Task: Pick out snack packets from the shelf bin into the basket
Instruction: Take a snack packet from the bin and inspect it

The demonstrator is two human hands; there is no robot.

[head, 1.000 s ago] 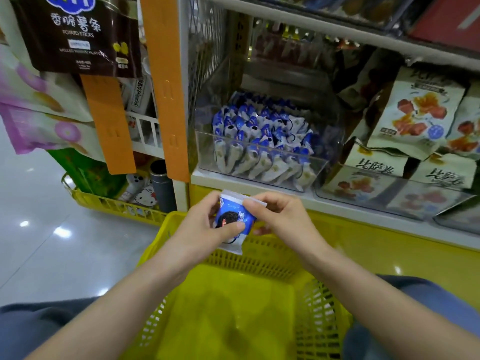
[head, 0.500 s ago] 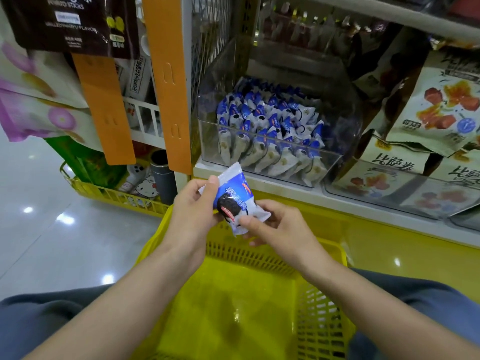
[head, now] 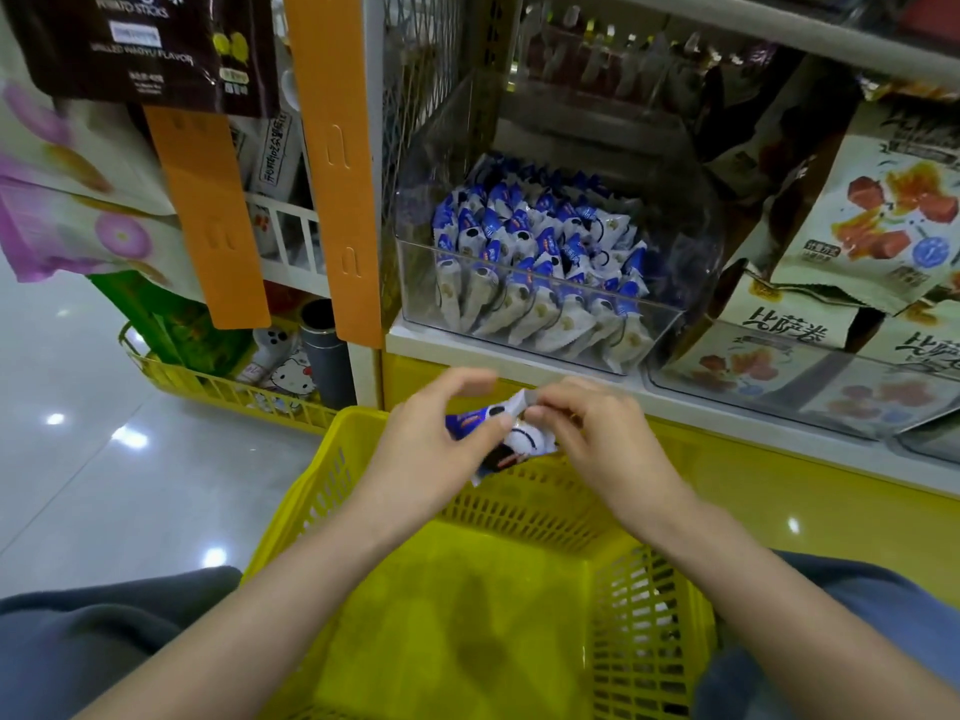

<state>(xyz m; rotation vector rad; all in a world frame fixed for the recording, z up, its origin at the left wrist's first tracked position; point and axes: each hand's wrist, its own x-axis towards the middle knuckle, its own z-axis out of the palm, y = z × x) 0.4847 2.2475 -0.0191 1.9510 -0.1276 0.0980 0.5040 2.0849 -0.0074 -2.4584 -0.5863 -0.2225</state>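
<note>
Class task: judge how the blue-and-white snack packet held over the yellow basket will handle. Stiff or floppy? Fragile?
The snack packet probably flexes: its film crinkles between the left hand and right hand. Likely light, since fingertips alone hold it. The biscuit pictured suggests crushable contents.

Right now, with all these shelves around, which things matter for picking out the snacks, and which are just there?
Part of the job:
- snack packet, held between left hand and right hand
- clear bin of matching blue-and-white packets
- yellow basket, nothing visible inside

Just there:
- beige snack bags in the next bin
- hanging brown bag
- orange strips
- far yellow basket
</note>
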